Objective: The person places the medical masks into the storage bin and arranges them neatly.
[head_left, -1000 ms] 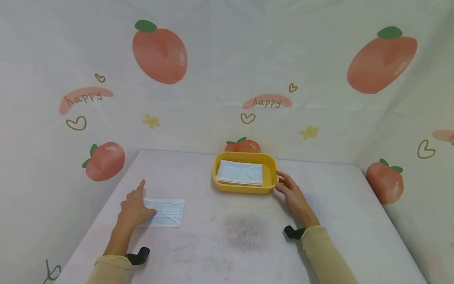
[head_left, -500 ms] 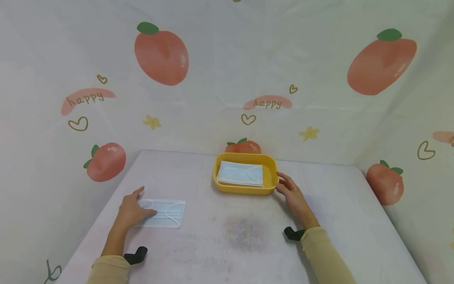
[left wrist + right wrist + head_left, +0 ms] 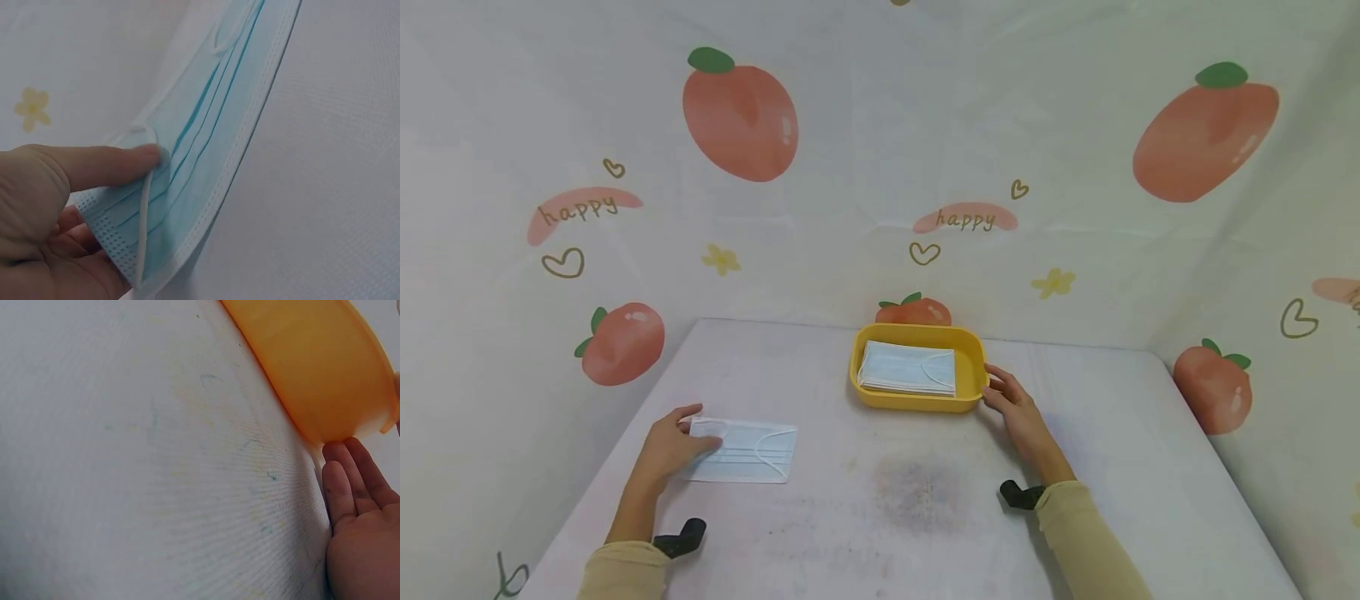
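In the head view a light blue pleated face mask (image 3: 752, 450) lies at the left of the table, its near left end raised. My left hand (image 3: 668, 446) pinches that end. The left wrist view shows the thumb (image 3: 119, 165) on top of the mask by a white ear loop (image 3: 145, 206), with the other fingers underneath. A yellow tray (image 3: 917, 402) stands at the back middle, and a stack of similar masks (image 3: 906, 367) lies in its left part. My right hand (image 3: 1021, 412) touches the tray's right end; in the right wrist view its fingers (image 3: 340, 487) reach out straight against the wall.
The white table (image 3: 917, 542) carries a grey smudge in front of the tray. A white cloth wall (image 3: 850, 125) printed with red fruit rises close behind the tray. Each wrist wears a black camera mount (image 3: 681, 537).
My left hand's fingers have drawn in under the mask and pinch its left end, which is lifted and shifted slightly right. The right hand stays at the tray.
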The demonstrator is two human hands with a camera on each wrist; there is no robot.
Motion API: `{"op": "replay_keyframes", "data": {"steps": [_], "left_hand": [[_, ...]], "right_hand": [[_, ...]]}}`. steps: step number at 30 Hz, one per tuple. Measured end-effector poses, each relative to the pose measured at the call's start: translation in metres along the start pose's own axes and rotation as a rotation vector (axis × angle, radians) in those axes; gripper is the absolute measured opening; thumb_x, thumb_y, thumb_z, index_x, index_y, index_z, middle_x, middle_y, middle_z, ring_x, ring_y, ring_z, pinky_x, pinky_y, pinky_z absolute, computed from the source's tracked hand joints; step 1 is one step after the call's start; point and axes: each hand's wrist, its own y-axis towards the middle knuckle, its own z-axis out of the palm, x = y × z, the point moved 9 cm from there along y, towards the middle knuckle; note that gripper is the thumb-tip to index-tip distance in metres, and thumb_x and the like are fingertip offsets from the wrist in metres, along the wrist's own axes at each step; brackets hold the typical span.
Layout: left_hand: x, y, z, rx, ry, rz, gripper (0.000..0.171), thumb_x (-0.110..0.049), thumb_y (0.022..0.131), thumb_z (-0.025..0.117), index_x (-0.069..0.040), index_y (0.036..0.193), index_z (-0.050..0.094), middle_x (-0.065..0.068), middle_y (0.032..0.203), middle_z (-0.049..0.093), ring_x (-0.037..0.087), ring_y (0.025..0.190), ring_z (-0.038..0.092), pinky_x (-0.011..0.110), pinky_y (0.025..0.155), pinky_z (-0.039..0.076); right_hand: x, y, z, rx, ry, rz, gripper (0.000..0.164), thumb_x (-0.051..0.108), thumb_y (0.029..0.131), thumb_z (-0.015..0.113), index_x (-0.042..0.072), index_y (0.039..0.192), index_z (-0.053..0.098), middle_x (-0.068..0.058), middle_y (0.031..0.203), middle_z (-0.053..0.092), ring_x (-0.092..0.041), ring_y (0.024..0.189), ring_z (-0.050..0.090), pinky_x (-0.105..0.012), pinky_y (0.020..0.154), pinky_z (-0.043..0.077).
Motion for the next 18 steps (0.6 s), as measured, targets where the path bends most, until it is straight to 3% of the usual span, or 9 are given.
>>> {"op": "replay_keyframes", "data": {"steps": [8, 14, 18], "left_hand": [[-0.005, 0.0, 0.001, 0.022, -0.034, 0.046, 0.06, -0.038, 0.097, 0.065, 0.002, 0.14, 0.054, 0.033, 0.149, 0.046, 0.048, 0.135, 0.042, 0.066, 0.112, 0.037], [-0.004, 0.0, 0.009, 0.094, -0.143, 0.027, 0.07, -0.049, 0.1, 0.058, 0.003, 0.146, 0.045, 0.03, 0.154, 0.041, 0.044, 0.142, 0.037, 0.062, 0.119, 0.034], [-0.004, 0.002, 0.012, 0.088, -0.214, 0.018, 0.068, -0.048, 0.103, 0.053, 0.001, 0.148, 0.041, 0.027, 0.154, 0.041, 0.039, 0.139, 0.039, 0.052, 0.114, 0.04]], "right_hand": [[-0.001, 0.001, 0.0, 0.004, 0.017, -0.007, 0.058, 0.038, 0.104, 0.058, 0.027, 0.157, 0.038, -0.015, 0.159, 0.041, -0.03, 0.136, 0.047, -0.051, 0.125, 0.03], [0.0, 0.0, 0.001, 0.001, 0.012, -0.002, 0.058, 0.038, 0.103, 0.059, 0.028, 0.156, 0.038, -0.013, 0.159, 0.042, -0.028, 0.135, 0.048, -0.05, 0.125, 0.031], [0.001, 0.0, 0.0, 0.001, 0.005, -0.01, 0.059, 0.038, 0.104, 0.058, 0.027, 0.157, 0.037, -0.014, 0.158, 0.042, -0.022, 0.131, 0.051, -0.048, 0.124, 0.033]]}}
